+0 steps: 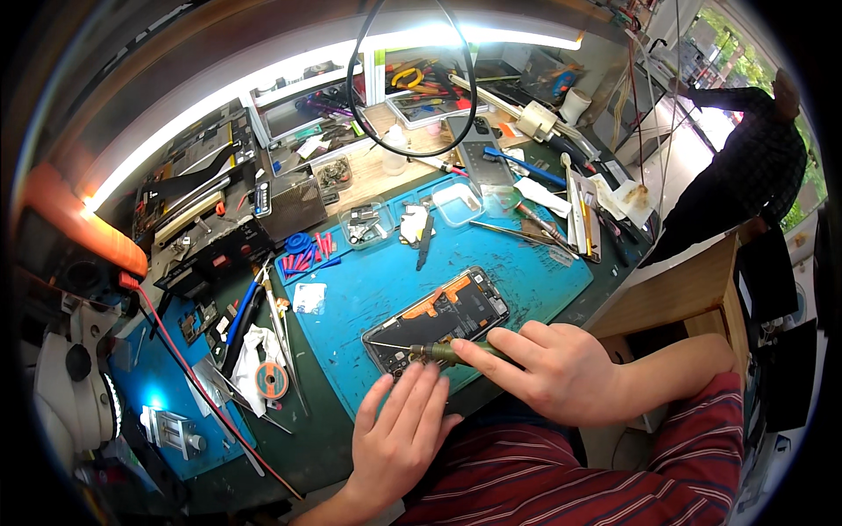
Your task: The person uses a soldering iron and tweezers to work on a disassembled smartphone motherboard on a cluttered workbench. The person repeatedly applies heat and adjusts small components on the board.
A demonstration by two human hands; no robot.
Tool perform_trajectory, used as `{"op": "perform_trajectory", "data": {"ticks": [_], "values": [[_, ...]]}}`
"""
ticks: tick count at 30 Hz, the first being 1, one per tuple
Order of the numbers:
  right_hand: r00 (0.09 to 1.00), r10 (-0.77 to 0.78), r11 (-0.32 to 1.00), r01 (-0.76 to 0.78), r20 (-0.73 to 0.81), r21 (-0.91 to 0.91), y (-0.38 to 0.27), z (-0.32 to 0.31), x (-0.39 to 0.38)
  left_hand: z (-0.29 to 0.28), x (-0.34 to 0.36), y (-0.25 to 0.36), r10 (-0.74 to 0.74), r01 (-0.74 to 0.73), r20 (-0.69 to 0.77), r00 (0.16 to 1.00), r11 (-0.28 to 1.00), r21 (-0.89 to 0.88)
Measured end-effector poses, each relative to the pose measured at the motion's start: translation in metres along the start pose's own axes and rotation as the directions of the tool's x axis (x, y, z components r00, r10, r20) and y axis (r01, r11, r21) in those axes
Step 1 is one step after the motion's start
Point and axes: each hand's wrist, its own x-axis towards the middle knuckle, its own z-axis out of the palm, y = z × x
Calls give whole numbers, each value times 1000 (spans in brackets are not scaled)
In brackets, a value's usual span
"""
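Note:
An opened smartphone (421,330) lies slantwise on the blue work mat (544,280), its black battery, orange flex cable and inner parts showing. My right hand (566,373) is closed around a screwdriver (449,352) with a green handle. Its thin shaft reaches left over the phone's lower-left part. My left hand (399,438) is laid along the phone's near edge, fingers stretched out and close to the screwdriver's front end. Those fingertips hide the phone's near corner, so whether they press on it I cannot tell.
Clear plastic boxes (458,203) of small parts and a dark pry blade (425,243) lie beyond the phone. Red and blue bits (307,259), tweezers (285,337) and a solder spool (272,380) are leftward. A microscope (74,386) stands far left; a person (737,167) is at right.

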Motion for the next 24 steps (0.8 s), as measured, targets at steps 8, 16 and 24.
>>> {"op": "perform_trajectory", "data": {"ticks": [8, 16, 24], "values": [[998, -29, 999, 28, 62, 16, 3, -2, -8, -10, -16, -16, -345, 342, -176, 922, 939, -45], [1000, -1, 1000, 1, 0, 23, 4, 5, -5, -8, -10, -19, -376, 372, -124, 918, 926, -58], [999, 15, 1000, -14, -31, 24, 3, 13, 0, -8, -6, -20, -390, 387, -110, 914, 921, -48]]}}
